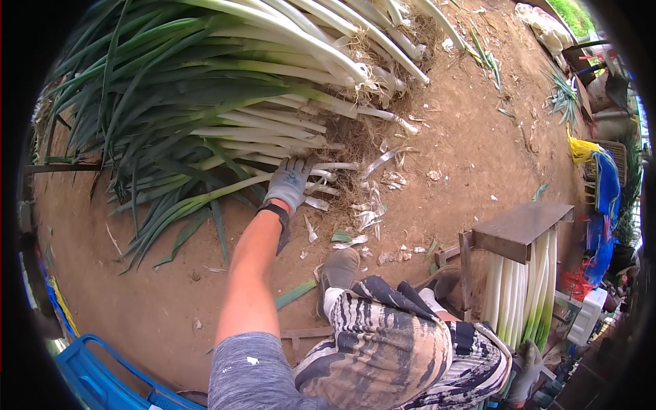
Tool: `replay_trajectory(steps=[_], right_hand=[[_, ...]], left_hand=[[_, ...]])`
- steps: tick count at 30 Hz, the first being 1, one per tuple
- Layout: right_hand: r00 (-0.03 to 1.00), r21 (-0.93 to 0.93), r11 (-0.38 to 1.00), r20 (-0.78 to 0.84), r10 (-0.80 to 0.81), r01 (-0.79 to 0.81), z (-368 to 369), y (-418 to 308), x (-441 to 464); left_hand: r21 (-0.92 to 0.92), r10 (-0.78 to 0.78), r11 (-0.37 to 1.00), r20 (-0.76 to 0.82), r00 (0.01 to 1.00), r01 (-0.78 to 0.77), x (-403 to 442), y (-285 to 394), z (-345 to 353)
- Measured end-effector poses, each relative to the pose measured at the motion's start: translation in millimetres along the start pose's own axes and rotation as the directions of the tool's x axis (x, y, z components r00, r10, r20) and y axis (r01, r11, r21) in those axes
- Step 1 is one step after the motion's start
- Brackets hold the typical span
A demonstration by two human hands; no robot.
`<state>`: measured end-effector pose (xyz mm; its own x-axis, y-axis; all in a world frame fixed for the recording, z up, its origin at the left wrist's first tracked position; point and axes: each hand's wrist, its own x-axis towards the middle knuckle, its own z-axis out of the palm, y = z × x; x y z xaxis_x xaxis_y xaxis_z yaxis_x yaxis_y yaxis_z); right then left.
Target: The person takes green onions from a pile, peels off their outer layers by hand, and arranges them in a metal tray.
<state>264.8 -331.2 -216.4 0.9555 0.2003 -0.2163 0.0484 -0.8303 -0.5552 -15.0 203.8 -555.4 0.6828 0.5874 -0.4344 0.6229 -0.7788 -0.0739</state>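
A big heap of long green onions (pixel 253 75), with white shafts, green leaves and hairy roots, lies on the ground ahead. My left hand (pixel 290 181), in a grey glove, rests on white shafts at the heap's near edge; its fingers stretch forward and the thumb is hidden. At the lower right, more green onions (pixel 512 294) stand side by side under a brown metal plate (pixel 523 229), their white ends up against it. My right hand (pixel 527 372), also gloved, is by their green part; its fingers are too small and partly hidden to read.
Bare soil (pixel 471 150) is strewn with peeled skins and root scraps (pixel 369 212). A blue plastic chair or crate (pixel 102 376) stands at the lower left. Blue and yellow straps (pixel 605 184) hang at the right, near a white box (pixel 588 316). My shoe (pixel 338 270) is close to the heap.
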Motion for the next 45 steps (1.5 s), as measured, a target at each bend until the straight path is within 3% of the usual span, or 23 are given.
replay_trajectory(steps=[3, 6, 9, 10, 13, 14, 17, 19, 22, 25, 28, 32, 35, 38, 39, 41, 44, 45], right_hand=[[1.000, -0.118, 0.993, 0.012, -0.010, 0.011, -1, -6, 0], [1.000, -0.056, 0.998, -0.021, 0.018, -0.020, 0, 2, 2], [0.932, -0.499, 0.788, 0.230, -0.280, 0.360, -3, -26, -13], [0.936, -0.471, 0.811, 0.221, -0.273, 0.348, -2, -25, -13], [0.955, -0.489, 0.825, 0.222, -0.198, 0.284, 2, -42, -16], [0.968, -0.422, 0.877, 0.192, -0.161, 0.230, 2, -41, -17], [0.987, -0.256, 0.960, 0.134, -0.084, 0.116, 1, -26, -14], [0.989, -0.241, 0.965, 0.127, -0.076, 0.105, 1, -23, -15], [0.997, 0.010, 0.997, -0.028, 0.074, -0.073, 15, -41, -21], [0.986, -0.241, 0.957, 0.075, -0.149, 0.163, -1, -9, -12], [0.998, 0.044, 0.998, -0.026, 0.056, -0.055, 4, 0, -1], [0.999, 0.173, 0.985, -0.024, 0.031, -0.026, 5, 12, 4], [0.995, 0.169, 0.985, -0.083, 0.052, -0.038, 6, 27, 8], [0.996, 0.206, 0.978, -0.084, 0.030, -0.012, 12, 21, 8], [0.996, 0.221, 0.975, -0.084, 0.015, 0.004, 13, 22, 8], [0.997, 0.266, 0.963, -0.079, -0.018, 0.039, 15, 23, 10], [0.995, 0.263, 0.961, -0.055, -0.077, 0.089, 19, 17, 9], [0.992, 0.244, 0.962, -0.041, -0.119, 0.125, 19, 11, 6]], left_hand=[[-0.056, -0.088, 0.995, -0.119, 0.989, 0.082, 30, 9, 69], [-0.031, -0.143, 0.990, -0.107, 0.984, 0.141, 37, 14, 72], [-0.033, -0.136, 0.991, -0.157, 0.978, 0.132, 35, 9, 68], [-0.053, -0.139, 0.990, -0.094, 0.986, 0.134, 44, 4, 74], [-0.074, -0.151, 0.987, -0.146, 0.978, 0.142, 63, 0, 84], [-0.114, -0.177, 0.977, 0.047, 0.983, 0.181, 63, 2, 70], [-0.134, -0.058, 0.989, -0.018, 0.998, 0.055, 36, 2, 35], [-0.146, 0.050, 0.988, 0.054, 0.997, -0.041, 18, -1, 17], [-0.206, 0.144, 0.971, 0.116, 0.983, -0.118, -3, -5, 28], [-0.236, 0.157, 0.960, 0.013, 0.987, -0.150, -33, -5, 11], [-0.364, 0.171, 0.912, -0.080, 0.982, -0.189, -56, -11, -26], [-0.317, 0.294, 0.889, -0.158, 0.943, -0.330, -85, -21, -45], [-0.338, 0.398, 0.844, -0.123, 0.909, -0.416, -124, -11, -56], [-0.473, 0.484, 0.740, -0.119, 0.867, -0.479, -168, 24, -75], [-0.499, 0.479, 0.734, -0.102, 0.872, -0.462, -181, 38, -90], [-0.570, 0.410, 0.646, -0.302, 0.861, -0.507, -192, 52, -99], [-0.625, 0.243, 0.583, -0.475, 0.846, -0.519, -201, 49, -141], [-0.640, 0.222, 0.612, -0.425, 0.878, -0.464, -204, 44, -165]])
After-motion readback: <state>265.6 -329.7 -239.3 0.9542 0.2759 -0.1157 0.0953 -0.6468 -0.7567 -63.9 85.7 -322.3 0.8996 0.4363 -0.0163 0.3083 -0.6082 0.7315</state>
